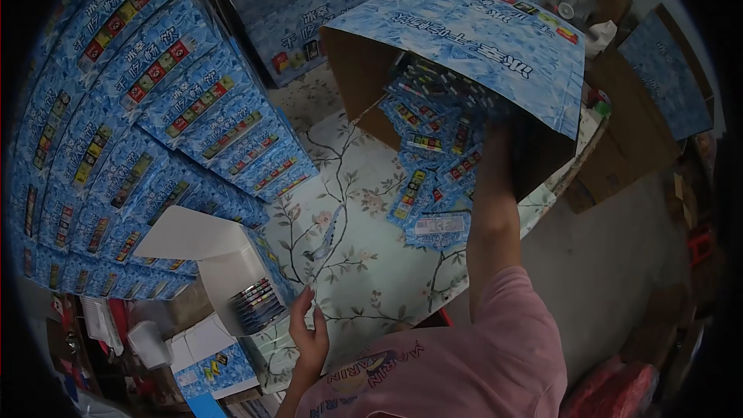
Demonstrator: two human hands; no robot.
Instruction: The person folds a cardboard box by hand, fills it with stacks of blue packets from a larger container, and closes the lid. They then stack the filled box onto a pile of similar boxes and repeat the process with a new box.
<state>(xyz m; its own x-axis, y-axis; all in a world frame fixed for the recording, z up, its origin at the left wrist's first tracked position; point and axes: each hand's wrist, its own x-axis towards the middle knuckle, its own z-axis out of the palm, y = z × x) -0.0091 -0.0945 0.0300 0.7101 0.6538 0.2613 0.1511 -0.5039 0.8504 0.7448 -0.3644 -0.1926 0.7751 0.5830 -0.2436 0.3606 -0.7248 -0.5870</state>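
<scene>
My right forearm (495, 209) reaches into a large blue-printed carton (495, 39) lying on its side with its mouth towards me. The right hand is lost in the carton's shadow, so its fingers and anything in them are hidden. Many small blue packets (437, 139) fill the carton and spill onto the table. My left hand (309, 337) is held open, fingers apart and nothing in it. Beside it stands an open white-lined box (224, 267) with its flap raised. Several packets (259, 306) stand in a row inside that box.
Tall stacks of blue printed boxes (155, 70) rise on the left. Another printed carton (302, 15) stands behind. The table (348, 240) has a floral cover. Cardboard (619, 139) leans at the right, and a red plastic bag (611, 391) lies at lower right.
</scene>
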